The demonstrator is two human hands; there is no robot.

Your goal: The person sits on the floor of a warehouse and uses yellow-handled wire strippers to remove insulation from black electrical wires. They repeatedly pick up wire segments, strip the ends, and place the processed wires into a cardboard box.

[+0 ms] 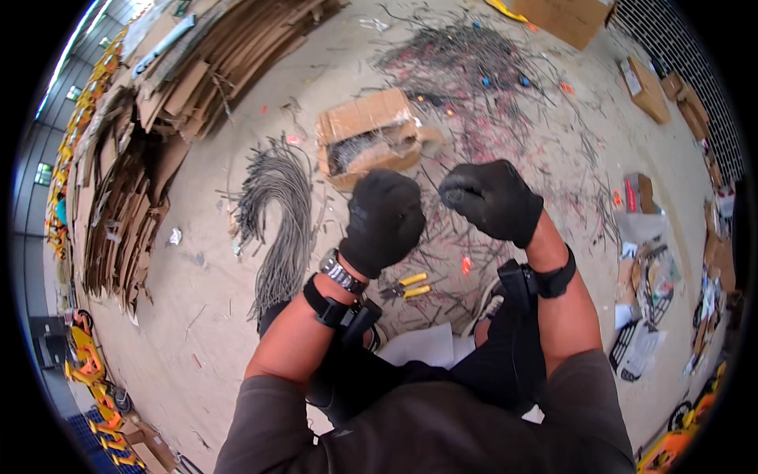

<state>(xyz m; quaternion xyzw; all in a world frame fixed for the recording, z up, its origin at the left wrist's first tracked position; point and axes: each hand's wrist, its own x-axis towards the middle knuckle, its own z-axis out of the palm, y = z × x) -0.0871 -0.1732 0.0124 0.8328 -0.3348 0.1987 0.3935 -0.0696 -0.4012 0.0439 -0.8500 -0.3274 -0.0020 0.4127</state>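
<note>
My left hand (pixel 385 222), in a black glove, is curled up just below an open cardboard box (pixel 367 112). My right hand (pixel 494 201), gloved alike, is curled to the right of it, with a gap between the two. Whether either hand holds something thin cannot be told. Yellow-handled pliers or cutters (pixel 408 287) lie on the floor below my hands. A bundle of long grey cables (pixel 284 219) curves along the floor to the left. Grey cable-like pieces, clear plastic and dark contents show inside the box.
A tangled heap of cut cables (pixel 462 53) lies beyond the box, with scraps scattered nearer. Flattened cardboard (pixel 195 89) is stacked at upper left. A large carton (pixel 562 18) stands at the top; packaging and a small box (pixel 639 192) lie right. Yellow cycles (pixel 89 355) line the left edge.
</note>
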